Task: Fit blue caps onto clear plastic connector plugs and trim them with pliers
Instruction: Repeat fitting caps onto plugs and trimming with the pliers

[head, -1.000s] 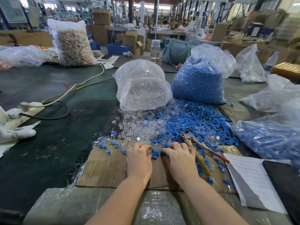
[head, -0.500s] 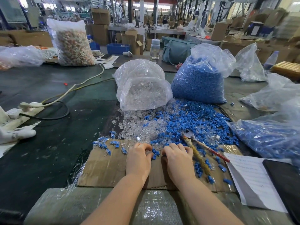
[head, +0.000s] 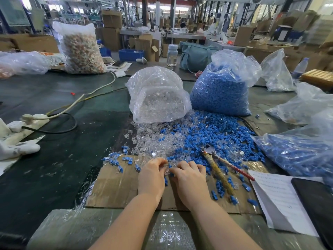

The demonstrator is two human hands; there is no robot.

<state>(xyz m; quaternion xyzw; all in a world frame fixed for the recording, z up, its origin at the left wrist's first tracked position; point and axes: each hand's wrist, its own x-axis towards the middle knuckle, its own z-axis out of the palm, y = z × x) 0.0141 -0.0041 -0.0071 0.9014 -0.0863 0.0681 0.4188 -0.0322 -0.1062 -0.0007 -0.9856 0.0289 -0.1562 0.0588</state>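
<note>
My left hand and my right hand meet over the cardboard sheet, fingers curled. Between their fingertips sits a clear plug; a blue cap shows just below it. Which hand holds which piece is partly hidden by the fingers. Loose clear plugs and loose blue caps are heaped just beyond my hands. The pliers lie to the right of my right hand, untouched. Several capped plugs lie left of my left hand.
A bag of clear plugs and a bag of blue caps stand behind the heaps. Another bag of blue parts lies at the right, with paper and a black tablet. Cables and a power strip lie left.
Both hands have drawn closer together, and a clear plug now shows between their fingertips. The pliers have not moved.
</note>
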